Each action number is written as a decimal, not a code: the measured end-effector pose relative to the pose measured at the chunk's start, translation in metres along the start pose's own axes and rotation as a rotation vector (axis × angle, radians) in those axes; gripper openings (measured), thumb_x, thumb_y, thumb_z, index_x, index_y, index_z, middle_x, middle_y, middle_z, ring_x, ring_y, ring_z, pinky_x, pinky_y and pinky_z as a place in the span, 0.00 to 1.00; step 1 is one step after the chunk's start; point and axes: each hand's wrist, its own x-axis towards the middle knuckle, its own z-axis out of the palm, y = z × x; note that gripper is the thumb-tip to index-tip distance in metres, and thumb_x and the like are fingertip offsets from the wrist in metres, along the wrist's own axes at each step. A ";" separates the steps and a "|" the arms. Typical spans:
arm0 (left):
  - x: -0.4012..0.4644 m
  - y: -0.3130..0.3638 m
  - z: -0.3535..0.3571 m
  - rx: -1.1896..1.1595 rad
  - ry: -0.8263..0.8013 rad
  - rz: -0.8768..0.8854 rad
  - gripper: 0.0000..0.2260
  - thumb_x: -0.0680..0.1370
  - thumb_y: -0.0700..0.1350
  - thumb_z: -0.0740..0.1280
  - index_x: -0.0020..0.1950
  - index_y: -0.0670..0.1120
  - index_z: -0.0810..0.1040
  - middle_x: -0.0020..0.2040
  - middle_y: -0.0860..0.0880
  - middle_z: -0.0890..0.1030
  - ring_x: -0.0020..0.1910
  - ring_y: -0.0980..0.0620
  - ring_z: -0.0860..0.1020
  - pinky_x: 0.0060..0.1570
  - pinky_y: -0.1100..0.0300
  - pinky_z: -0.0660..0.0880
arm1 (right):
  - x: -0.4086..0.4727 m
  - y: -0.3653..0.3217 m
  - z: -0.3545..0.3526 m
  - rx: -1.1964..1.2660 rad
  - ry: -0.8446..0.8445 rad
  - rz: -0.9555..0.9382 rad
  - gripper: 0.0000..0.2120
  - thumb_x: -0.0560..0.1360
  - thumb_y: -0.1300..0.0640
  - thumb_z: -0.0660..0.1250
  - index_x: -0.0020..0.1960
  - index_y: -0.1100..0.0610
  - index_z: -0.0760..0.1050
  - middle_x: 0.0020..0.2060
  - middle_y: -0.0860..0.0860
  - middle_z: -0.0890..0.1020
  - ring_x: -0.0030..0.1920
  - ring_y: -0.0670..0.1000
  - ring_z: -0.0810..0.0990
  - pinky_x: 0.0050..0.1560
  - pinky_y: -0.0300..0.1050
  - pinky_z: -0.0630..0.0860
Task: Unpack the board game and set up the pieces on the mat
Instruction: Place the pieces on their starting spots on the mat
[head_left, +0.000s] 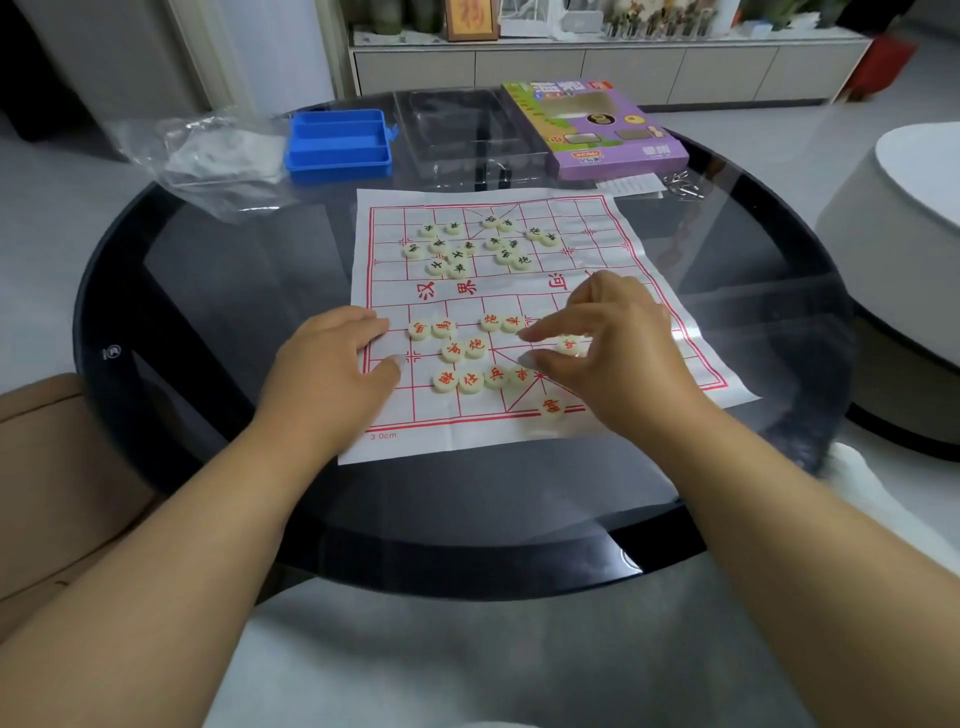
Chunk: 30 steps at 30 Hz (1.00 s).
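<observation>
Beneath both hands, a creased white xiangqi mat (498, 431) lies on round dark glass. Its near-left edge is pressed flat by the open left hand (332, 358). Between the hands, smooth cream red-lettered discs (470, 382) lie unsorted. One disc (569, 344) is pinched by the right hand (613, 338); sorting is judged underway, with grid placement next. Beyond, green-lettered discs (457, 254) are clustered.

Evenly, softly lit indoor view, moderately bright, without hard shadows; pale glare streaks across the dark glass table (218, 291) and the clear plastic bag (208, 156). Wide-angle bowing at the edges; background shelf (613, 57) soft and blurred.
</observation>
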 end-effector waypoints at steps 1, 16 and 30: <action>0.000 0.000 0.000 -0.003 -0.001 0.002 0.21 0.78 0.50 0.65 0.71 0.49 0.71 0.72 0.54 0.68 0.71 0.53 0.63 0.70 0.56 0.58 | 0.000 -0.002 0.004 -0.024 -0.018 -0.002 0.14 0.69 0.44 0.71 0.54 0.44 0.81 0.47 0.43 0.70 0.49 0.45 0.65 0.53 0.46 0.66; 0.000 0.000 0.000 0.017 -0.007 -0.002 0.22 0.78 0.51 0.64 0.71 0.50 0.70 0.72 0.55 0.67 0.71 0.52 0.64 0.70 0.55 0.60 | -0.002 -0.025 0.020 -0.085 -0.115 -0.128 0.15 0.71 0.43 0.70 0.56 0.44 0.80 0.47 0.43 0.67 0.54 0.47 0.64 0.51 0.43 0.55; -0.001 0.003 -0.002 0.007 -0.007 -0.014 0.21 0.78 0.51 0.65 0.71 0.50 0.71 0.72 0.54 0.68 0.70 0.52 0.65 0.69 0.54 0.61 | -0.018 -0.008 0.006 -0.108 -0.268 -0.181 0.15 0.72 0.45 0.69 0.59 0.42 0.79 0.47 0.43 0.66 0.49 0.42 0.58 0.50 0.40 0.52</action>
